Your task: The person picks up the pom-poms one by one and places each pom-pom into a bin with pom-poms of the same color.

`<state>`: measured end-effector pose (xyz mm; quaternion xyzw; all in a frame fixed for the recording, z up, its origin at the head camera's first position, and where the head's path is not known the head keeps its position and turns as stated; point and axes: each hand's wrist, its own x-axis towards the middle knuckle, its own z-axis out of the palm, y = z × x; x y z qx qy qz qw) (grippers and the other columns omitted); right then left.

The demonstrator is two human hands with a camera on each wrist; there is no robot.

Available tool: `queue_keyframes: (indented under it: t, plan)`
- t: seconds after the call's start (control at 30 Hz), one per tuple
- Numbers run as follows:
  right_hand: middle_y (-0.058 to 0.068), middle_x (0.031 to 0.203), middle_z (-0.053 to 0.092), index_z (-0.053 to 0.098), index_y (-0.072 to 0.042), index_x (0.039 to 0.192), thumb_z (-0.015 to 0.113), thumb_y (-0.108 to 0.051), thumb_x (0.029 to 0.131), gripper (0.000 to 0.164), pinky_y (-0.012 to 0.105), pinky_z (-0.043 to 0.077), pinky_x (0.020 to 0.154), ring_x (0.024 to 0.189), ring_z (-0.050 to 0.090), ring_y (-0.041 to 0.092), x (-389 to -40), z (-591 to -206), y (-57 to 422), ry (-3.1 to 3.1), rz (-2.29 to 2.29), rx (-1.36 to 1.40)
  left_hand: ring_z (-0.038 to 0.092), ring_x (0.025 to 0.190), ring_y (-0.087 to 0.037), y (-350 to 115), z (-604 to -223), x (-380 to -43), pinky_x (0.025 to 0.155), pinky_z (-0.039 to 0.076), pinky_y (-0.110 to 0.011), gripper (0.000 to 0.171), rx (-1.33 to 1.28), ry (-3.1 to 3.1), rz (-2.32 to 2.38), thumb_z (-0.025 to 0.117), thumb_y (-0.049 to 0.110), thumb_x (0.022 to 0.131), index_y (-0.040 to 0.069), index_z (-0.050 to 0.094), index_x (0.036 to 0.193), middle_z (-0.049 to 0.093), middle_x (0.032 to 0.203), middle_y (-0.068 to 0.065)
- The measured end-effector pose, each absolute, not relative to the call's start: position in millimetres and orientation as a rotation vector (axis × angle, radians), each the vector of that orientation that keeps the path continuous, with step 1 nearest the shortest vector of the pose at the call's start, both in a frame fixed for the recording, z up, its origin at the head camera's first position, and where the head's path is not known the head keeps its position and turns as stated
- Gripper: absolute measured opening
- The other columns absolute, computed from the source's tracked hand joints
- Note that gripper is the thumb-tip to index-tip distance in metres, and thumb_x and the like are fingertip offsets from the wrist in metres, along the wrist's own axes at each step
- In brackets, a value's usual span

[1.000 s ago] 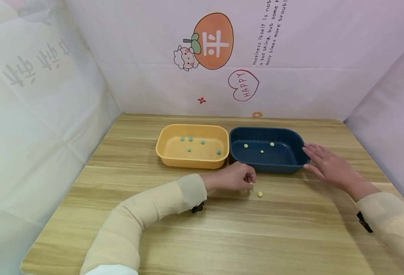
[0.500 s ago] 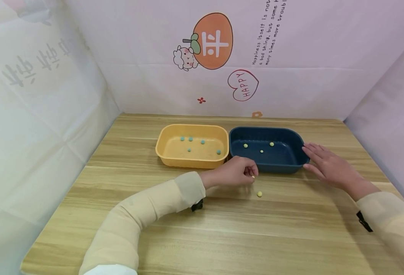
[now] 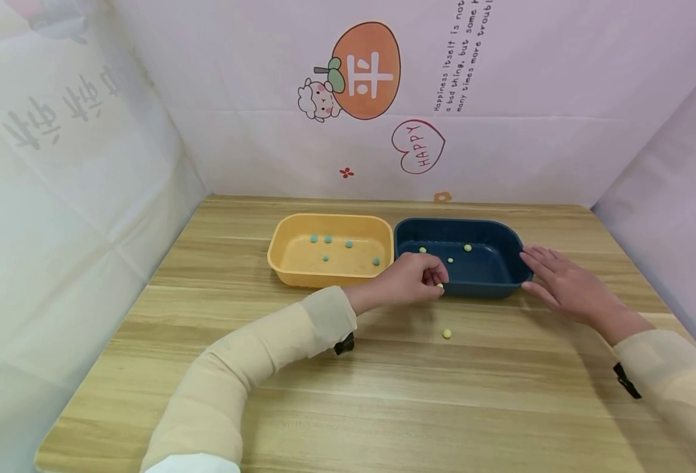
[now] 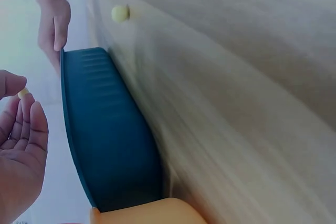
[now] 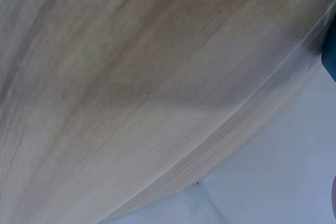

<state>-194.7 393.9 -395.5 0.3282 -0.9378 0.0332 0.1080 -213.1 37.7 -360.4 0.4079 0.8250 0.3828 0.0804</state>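
Note:
My left hand [image 3: 413,279] pinches a small yellow ball [image 4: 23,93] between thumb and fingertips, at the near rim of the dark blue bin [image 3: 484,289]. Inside that bin lie 3 more yellow balls, one of them partly behind the hand. My right hand [image 3: 575,289] rests against the bin's right end with its fingers straight. On the wooden table in front of the bin sits another yellow ball [image 3: 447,334]. In the right wrist view only a sliver of the right hand shows at the right edge.
A yellow-orange bin [image 3: 330,279] stands against the blue bin's left side, with several small blue-green balls [image 3: 349,244] spread over its floor. The wooden table [image 3: 418,407] ends at a printed white cloth wall [image 3: 253,131] behind the bins.
Pinching the yellow ball, my left hand has risen off the table and moved forward to the blue bin's near rim. The right hand has stayed in place.

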Motion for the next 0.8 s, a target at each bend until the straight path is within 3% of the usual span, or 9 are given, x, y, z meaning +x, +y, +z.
queue_keyframes:
  t: [0.27,0.8]
  plan:
    - [0.031,0.144,0.038,0.039,0.010,0.143,0.054,-0.031,0.100,0.061,0.033,0.005,0.118,0.143,0.023,0.036,-195,-396,394,-2.758,0.105,0.954,0.055,0.074,-0.005,43,-352,-226,0.068,0.048,-0.011,0.008,1.222,2.503,1.219,0.071,0.009,0.088,0.009,0.066,0.094,0.062,0.086,0.005]
    - [0.031,0.145,0.037,0.038,0.009,0.144,0.054,-0.031,0.101,0.061,0.034,0.004,0.119,0.142,0.024,0.037,-195,-397,394,-2.752,0.107,0.964,0.057,0.076,-0.007,58,-345,-254,0.070,0.047,-0.012,0.015,1.075,2.551,1.279,0.071,0.010,0.089,0.001,0.068,0.101,0.062,0.086,0.004]
